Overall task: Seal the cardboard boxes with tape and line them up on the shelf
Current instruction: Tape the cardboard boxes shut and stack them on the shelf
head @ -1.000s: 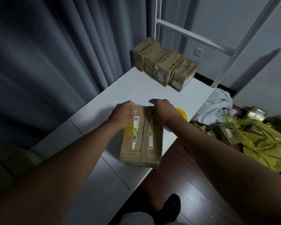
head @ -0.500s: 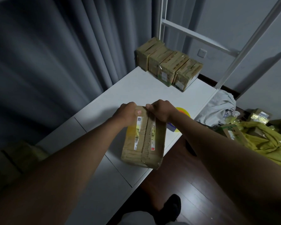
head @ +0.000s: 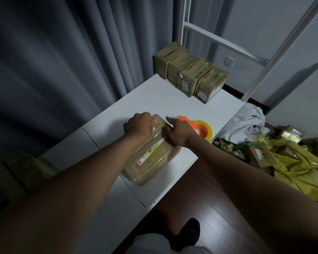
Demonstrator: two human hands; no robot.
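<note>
A taped cardboard box [head: 154, 160] lies on the white shelf top [head: 154, 103], near its front edge, turned at an angle. My left hand [head: 139, 124] grips the box's far left corner, fingers curled over the end. My right hand [head: 180, 132] grips the far right side of the same end. Just behind my right hand lies a yellow tape roll in an orange dispenser [head: 202, 128]. Several sealed boxes [head: 191, 72] stand in a row at the back of the shelf.
Grey curtains [head: 62, 61] hang to the left. White frame posts [head: 275, 52] rise at the shelf's far end. On the dark wooden floor at right lie a grey cloth [head: 246, 120], yellow bags [head: 301, 167] and loose cardboard boxes [head: 261, 154]. My foot [head: 189, 233] is below.
The box has been turned clockwise on the shelf by both hands, so its near end now points toward the lower left. The tape dispenser has come out from behind my right hand.
</note>
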